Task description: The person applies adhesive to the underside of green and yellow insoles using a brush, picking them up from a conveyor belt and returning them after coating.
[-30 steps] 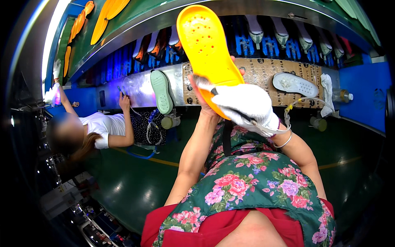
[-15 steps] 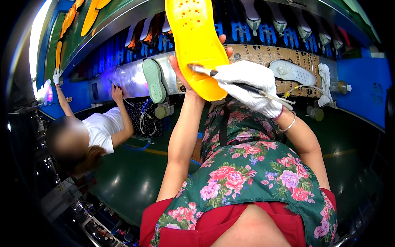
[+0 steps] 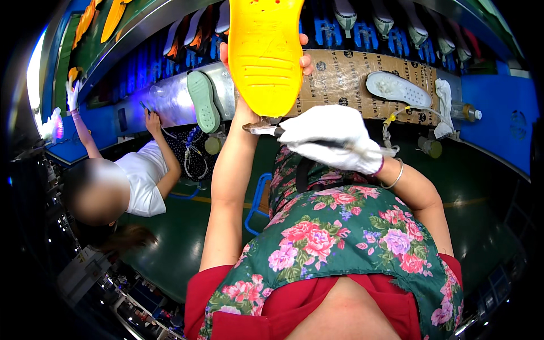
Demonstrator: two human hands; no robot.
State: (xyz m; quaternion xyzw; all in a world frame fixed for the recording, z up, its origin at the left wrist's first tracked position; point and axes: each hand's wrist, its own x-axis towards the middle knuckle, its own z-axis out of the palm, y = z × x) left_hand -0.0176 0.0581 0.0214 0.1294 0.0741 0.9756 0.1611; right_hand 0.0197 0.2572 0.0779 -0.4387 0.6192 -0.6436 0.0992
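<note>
My bare left hand (image 3: pixel 306 61) grips a bright yellow shoe sole (image 3: pixel 266 68) from behind, fingers showing at both its side edges. The sole stands nearly upright, its far end cut off by the top of the view. Grooves cross the face toward me. My right hand (image 3: pixel 331 139), in a white knit glove, is closed around a brush (image 3: pixel 266 128) with a thin hose along it. The bristles are just below the sole's lower tip, in front of my left wrist; whether they touch the edge I cannot tell.
On the bench ahead lie a pale green sole (image 3: pixel 203 102), a white sole (image 3: pixel 398 89) on brown cardboard (image 3: pixel 334 79), and a white cloth (image 3: pixel 443 107). Shoe uppers (image 3: pixel 344 14) line the rack behind. A co-worker (image 3: pixel 144 178) is at the left, one gloved hand raised.
The yellow sole has moved up and swung more upright. My right hand has drawn the brush back from the sole's face, down and left, to below its lower tip.
</note>
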